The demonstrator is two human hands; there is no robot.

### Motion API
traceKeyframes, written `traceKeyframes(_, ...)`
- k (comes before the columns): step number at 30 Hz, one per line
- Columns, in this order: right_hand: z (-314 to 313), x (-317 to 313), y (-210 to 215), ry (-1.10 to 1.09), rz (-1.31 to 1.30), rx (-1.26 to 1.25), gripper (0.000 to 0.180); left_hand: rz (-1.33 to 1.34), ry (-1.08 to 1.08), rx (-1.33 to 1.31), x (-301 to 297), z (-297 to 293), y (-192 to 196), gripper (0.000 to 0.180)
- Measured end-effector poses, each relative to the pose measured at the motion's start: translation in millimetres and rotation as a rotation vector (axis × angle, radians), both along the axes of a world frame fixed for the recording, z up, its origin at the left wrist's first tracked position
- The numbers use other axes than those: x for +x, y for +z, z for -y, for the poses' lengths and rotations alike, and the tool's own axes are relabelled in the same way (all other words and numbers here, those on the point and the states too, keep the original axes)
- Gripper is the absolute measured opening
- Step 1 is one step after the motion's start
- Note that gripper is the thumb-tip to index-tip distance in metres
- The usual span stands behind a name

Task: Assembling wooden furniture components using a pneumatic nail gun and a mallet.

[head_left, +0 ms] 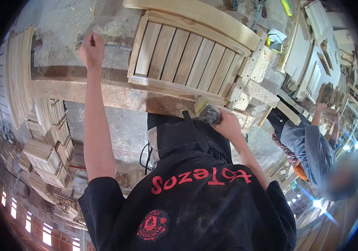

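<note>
A slatted wooden panel (182, 58) with a frame and a broad curved rail (204, 16) lies flat on the worn bench (57, 89) before me. Left of it, my left hand (91, 51) is held out over the bench, fingers curled closed; what is in them, if anything, I cannot make out. My right hand (230, 124) grips a blocky dark grey and yellowish hand tool (208, 112) beside the panel's near edge, close to my waist. The tool's exact kind does not show clearly.
Stacked slatted wooden pieces (47, 159) stand at left. A drilled wooden block (259, 62) sits at the panel's right end, with a yellow and white item (275, 39) beyond. Another person (313, 146) works at far right among timber. A yellow level-like bar (287, 7) lies far off.
</note>
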State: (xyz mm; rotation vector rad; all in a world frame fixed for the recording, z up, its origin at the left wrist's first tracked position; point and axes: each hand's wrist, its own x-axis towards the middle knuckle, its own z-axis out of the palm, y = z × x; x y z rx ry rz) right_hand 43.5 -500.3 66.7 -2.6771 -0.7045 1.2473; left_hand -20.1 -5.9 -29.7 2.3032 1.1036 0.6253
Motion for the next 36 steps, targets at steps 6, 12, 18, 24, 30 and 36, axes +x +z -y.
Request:
traceKeyframes(6,99.3,69.8,-6.0,-0.973,-0.242,0.006,0.044,-0.011,0.006,-0.03,-0.3,-1.8,11.9,0.025)
traceKeyframes(12,186.5,160.0,-56.2,-1.12,-0.261,0.25,0.027,-0.243,-0.18,-0.318,-8.9,-25.7,8.4,0.025)
traceKeyframes(18,137.5,177.3,-56.0,-0.137,0.208,-0.57,0.048,-0.618,-0.389,-0.261,-2.3,-31.6,26.8,0.024)
traceKeyframes(24,-115.7,286.6,-22.7,-0.254,0.49,0.514,0.024,-0.736,-0.386,-0.386,5.7,-30.3,40.5,0.019)
traceKeyframes(30,-227.2,474.1,-160.4,-0.191,0.778,0.425,0.064,-0.668,-0.338,-0.441,26.2,-21.3,40.6,0.02)
traceKeyframes(36,-209.7,524.7,-81.5,-0.689,-0.654,0.556,0.012,-0.606,-0.343,-0.424,21.3,-25.1,30.4,0.024)
